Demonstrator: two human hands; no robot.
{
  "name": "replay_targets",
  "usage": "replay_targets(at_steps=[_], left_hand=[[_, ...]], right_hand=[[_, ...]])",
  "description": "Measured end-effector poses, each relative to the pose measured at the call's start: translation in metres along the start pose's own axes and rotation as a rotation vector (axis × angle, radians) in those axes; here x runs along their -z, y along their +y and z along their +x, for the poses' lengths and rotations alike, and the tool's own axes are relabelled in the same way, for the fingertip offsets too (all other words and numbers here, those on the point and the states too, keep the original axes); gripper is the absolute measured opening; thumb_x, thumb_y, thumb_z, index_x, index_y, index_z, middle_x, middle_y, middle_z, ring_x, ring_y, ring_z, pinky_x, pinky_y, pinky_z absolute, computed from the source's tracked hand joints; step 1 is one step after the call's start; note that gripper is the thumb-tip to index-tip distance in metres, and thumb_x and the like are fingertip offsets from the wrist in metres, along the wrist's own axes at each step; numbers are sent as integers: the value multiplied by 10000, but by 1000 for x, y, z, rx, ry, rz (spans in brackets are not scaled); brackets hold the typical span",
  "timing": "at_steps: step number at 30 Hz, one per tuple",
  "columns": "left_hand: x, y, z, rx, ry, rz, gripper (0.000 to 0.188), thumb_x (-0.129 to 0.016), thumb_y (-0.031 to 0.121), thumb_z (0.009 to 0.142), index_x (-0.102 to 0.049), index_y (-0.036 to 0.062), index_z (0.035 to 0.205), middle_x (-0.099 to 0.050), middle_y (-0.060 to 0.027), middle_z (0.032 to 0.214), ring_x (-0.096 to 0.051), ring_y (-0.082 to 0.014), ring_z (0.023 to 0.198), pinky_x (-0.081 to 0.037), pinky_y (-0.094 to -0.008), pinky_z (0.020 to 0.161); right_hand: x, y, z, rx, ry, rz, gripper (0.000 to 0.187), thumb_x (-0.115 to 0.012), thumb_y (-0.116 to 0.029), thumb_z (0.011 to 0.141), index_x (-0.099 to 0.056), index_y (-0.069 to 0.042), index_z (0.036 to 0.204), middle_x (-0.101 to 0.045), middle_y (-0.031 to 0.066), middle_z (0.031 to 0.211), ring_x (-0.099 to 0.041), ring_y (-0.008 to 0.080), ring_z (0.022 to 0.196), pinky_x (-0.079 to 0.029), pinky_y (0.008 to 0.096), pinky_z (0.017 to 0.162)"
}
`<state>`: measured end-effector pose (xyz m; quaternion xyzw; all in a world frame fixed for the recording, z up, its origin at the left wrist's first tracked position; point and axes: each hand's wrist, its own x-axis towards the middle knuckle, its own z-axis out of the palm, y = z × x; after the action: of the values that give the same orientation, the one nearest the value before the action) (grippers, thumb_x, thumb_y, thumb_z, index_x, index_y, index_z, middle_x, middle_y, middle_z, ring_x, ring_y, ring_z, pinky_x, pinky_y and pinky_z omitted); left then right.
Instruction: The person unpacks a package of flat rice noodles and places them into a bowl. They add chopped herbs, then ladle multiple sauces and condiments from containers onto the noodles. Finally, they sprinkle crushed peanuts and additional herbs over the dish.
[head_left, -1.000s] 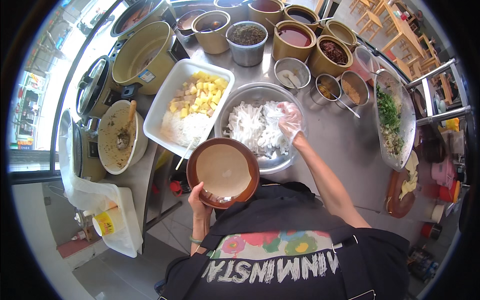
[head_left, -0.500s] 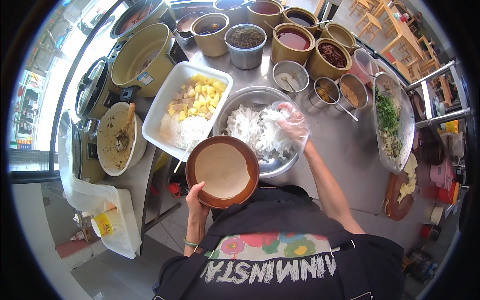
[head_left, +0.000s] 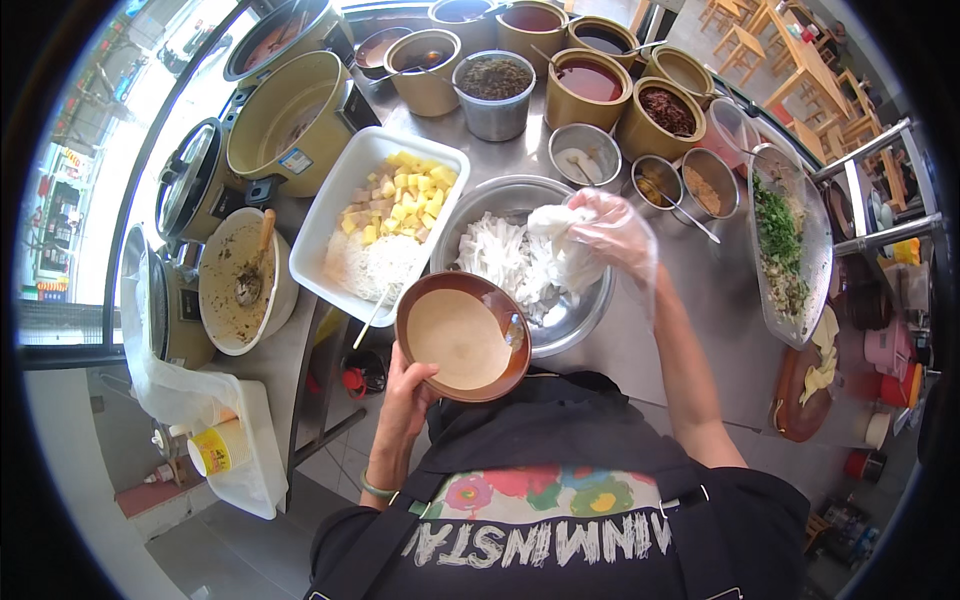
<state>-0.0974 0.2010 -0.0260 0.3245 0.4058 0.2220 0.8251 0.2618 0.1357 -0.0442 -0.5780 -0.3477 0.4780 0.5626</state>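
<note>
My left hand (head_left: 404, 392) grips the near left rim of a brown bowl (head_left: 462, 335) with a pale inside. The bowl is tilted and overlaps the near edge of a steel basin (head_left: 592, 318). Wide white noodles (head_left: 492, 250) lie heaped in that basin. In a clear plastic glove, my right hand (head_left: 612, 236) is closed on a clump of the noodles at the basin's right side. The glove hides part of the fingertips. Left of the basin stands a white tub (head_left: 312, 262) with yellow and pale cubes, thin white shreds and a stick-like handle.
Behind the basin stand a grey tub of dark herbs (head_left: 495, 95), a pot of red liquid (head_left: 588, 82) and small steel cups (head_left: 655, 182) with spoons. A tray of chopped greens (head_left: 780, 235) is at right. A mixing bowl with a wooden-handled ladle (head_left: 245, 285) sits left.
My right hand has risen and shifted slightly right, lifting a clump of noodles. The brown bowl has moved right and tipped more, with my left hand still on its rim.
</note>
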Motion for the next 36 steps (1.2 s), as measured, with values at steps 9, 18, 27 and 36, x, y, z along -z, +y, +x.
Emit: replay_targets(at_steps=[9, 18, 27, 36], left_hand=[[-53, -57, 80, 178, -233, -278, 745, -501, -58, 744, -228, 110, 1416, -449, -147, 1308, -486, -325, 1211, -473, -562, 937], [-25, -72, 97, 196, -435, -476, 833, -488, -78, 585, -345, -16, 1402, -462, -182, 1382, -431, -346, 1299, -364, -468, 1091], [17, -61, 87, 194, -470, -461, 766, -490, 85, 614, -387, -82, 1355, -523, -216, 1319, -515, -352, 1214, -359, -424, 1090], [63, -44, 48, 15, -136, -324, 839, -511, 126, 573, -363, -64, 1377, -467, -206, 1386, -451, -372, 1273, -319, -438, 1119]], right_hand=[[-78, -57, -48, 358, 182, 72, 281, -703, -53, 789, -576, -23, 1038, -615, 59, 1074, -578, 90, 951, -483, 245, 819], [-58, -21, -45, 105, -158, -253, 556, -599, -83, 864, -433, -35, 1394, -500, 194, 1340, -497, 305, 1247, -373, 358, 1067], [-84, -70, -33, 322, -218, -1099, 502, -626, -123, 846, -507, -47, 1328, -658, 158, 1113, -655, 296, 952, -534, 366, 808], [-33, 103, 1, 108, -58, -962, 433, -643, -229, 761, -609, 13, 1117, -635, 195, 866, -644, 297, 844, -521, 379, 764]])
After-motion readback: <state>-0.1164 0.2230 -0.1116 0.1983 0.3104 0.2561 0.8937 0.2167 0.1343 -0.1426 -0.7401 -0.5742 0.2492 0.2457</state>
